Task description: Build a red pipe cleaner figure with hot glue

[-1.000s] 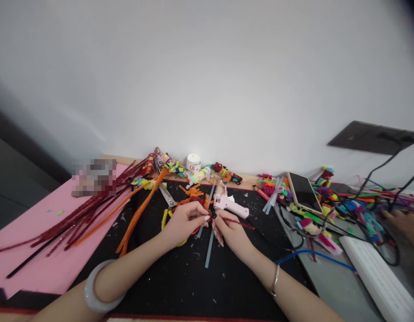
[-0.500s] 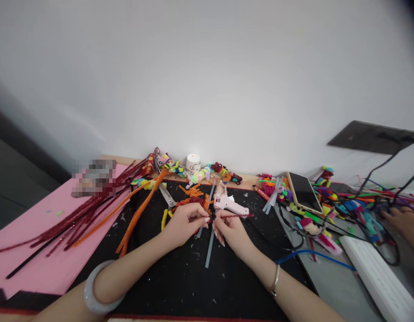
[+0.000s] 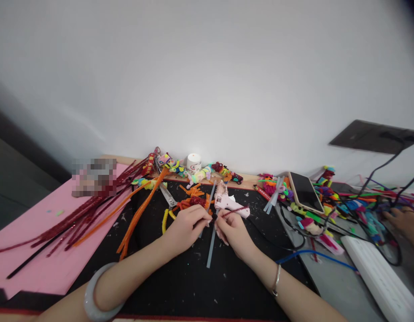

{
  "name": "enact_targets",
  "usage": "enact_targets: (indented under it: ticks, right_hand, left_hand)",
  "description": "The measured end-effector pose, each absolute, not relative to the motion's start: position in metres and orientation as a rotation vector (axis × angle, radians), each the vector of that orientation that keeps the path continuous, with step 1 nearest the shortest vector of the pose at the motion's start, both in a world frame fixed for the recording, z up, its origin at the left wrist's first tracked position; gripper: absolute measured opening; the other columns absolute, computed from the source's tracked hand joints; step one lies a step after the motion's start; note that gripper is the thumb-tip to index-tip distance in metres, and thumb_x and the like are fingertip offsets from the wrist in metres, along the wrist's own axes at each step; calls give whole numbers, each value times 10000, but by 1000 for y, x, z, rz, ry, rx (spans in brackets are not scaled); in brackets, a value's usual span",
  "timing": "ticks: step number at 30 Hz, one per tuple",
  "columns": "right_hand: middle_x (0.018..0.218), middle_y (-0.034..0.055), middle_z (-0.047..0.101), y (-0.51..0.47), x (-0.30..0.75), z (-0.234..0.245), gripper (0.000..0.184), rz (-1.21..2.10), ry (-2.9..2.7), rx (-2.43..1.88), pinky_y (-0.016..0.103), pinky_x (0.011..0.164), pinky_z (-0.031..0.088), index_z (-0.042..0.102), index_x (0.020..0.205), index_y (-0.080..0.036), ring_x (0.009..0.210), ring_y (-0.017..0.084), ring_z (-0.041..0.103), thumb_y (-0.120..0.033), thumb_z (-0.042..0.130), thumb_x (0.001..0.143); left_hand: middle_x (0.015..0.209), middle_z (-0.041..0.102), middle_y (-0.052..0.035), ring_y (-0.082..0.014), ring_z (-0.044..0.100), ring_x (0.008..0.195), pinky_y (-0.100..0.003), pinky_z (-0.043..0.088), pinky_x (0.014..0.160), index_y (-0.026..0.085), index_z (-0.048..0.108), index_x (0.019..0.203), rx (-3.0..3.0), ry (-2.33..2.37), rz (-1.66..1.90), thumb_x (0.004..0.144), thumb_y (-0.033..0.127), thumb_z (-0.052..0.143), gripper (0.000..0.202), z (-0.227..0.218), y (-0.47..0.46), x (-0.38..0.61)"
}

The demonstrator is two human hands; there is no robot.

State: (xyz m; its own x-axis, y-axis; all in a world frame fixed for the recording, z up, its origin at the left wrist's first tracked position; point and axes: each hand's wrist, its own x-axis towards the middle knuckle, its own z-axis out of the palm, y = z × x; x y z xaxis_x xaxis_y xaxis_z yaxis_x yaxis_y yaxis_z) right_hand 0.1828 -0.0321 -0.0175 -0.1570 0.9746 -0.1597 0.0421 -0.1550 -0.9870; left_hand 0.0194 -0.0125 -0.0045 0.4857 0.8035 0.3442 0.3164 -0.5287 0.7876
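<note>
A short dark red pipe cleaner sticks out to the right from the pinched fingers of my right hand. My left hand is closed too, its thumb and forefinger pinching at the other end, which is mostly hidden. Between the fingertips a small dark bit shows, too small to make out. Just behind my right hand lies a pale pink glue gun. A translucent glue stick lies on the black mat below the hands. Scissors and cut orange pipe cleaner pieces lie behind my left hand.
Long red pipe cleaners lie across a pink sheet at left. Colourful pipe cleaner figures and a white paper cup line the wall. A phone, power strip, cables and another person's hand are at right.
The red pipe cleaner's free end has tilted upward. My left fingers have turned slightly, with the thumb less exposed. Both hands stay close together in nearly the same place.
</note>
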Motion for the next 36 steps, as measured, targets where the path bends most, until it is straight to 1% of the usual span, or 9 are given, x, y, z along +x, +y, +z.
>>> enact_targets:
  ticks: [6, 9, 11, 13, 15, 18, 25, 33, 36]
  right_hand:
    - [478, -82, 449, -32, 188, -13, 250, 1388, -1291, -1218, 166, 328, 238, 461, 707, -191, 338, 50, 325, -409, 485, 827]
    - [533, -71, 471, -31, 195, -10, 133, 1220, -1354, -1223, 185, 386, 301, 480, 832, -200, 399, 77, 383, -333, 475, 839]
    - [665, -24, 542, -28, 200, -7, 108, 913, -1477, -1279, 223, 493, 393, 481, 932, -206, 522, 114, 476, -243, 463, 833]
    - [878, 53, 579, -25, 206, -5, 232, 499, -1638, -1360, 309, 688, 448, 475, 1019, -195, 754, 181, 545, -162, 454, 790]
    - [1076, 116, 545, -21, 211, -4, 386, 165, -1786, -1470, 405, 853, 397, 463, 1102, -170, 988, 258, 498, -114, 459, 720]
    - [1226, 145, 473, -17, 215, -5, 553, -31, -1927, -1733, 455, 873, 363, 427, 1209, -151, 1088, 316, 429, -113, 482, 660]
    - [1077, 118, 573, -10, 218, -16, 474, -38, -1962, -2005, 402, 780, 370, 495, 1168, -168, 966, 299, 486, -209, 532, 697]
    - [1057, 94, 626, -5, 227, -20, 393, 369, -1648, -1663, 381, 835, 425, 520, 1117, -171, 949, 263, 574, -203, 519, 726]
    - [948, 71, 667, -7, 228, -15, 293, 600, -1488, -1515, 344, 735, 487, 564, 1036, -182, 815, 249, 618, -251, 545, 752]
  left_hand:
    - [649, 648, 1, -161, 652, 644, -274, 513, 645, 160, 584, 733, 1325, 973, 1040, 741, 196, 625, 55, -11, -6, 22]
    - [648, 643, 12, -153, 661, 636, -281, 532, 659, 152, 573, 731, 1185, 1000, 1101, 710, 229, 668, 124, -12, 1, 19]
    - [646, 635, 19, -144, 658, 633, -278, 538, 662, 152, 572, 738, 1173, 1008, 1124, 705, 250, 678, 148, -13, 5, 16]
    - [640, 630, 26, -138, 655, 626, -276, 543, 665, 154, 570, 738, 1156, 1014, 1141, 698, 269, 688, 170, -13, 7, 15]
    - [639, 630, 30, -132, 651, 622, -277, 547, 674, 156, 566, 734, 1140, 1017, 1153, 693, 287, 694, 188, -13, 8, 14]
    - [647, 633, 29, -131, 652, 625, -280, 551, 681, 156, 565, 734, 1116, 1024, 1163, 686, 308, 701, 210, -12, 8, 14]
    - [636, 635, 28, -142, 659, 625, -285, 550, 671, 157, 564, 738, 1062, 1039, 1176, 654, 334, 717, 249, -8, 8, 15]
    - [629, 636, 34, -137, 658, 623, -270, 548, 659, 158, 554, 721, 979, 1023, 1189, 634, 338, 730, 266, -2, 8, 17]
    - [601, 633, 39, -137, 658, 606, -256, 545, 634, 164, 542, 701, 937, 1014, 1179, 611, 363, 746, 298, -5, 9, 17]
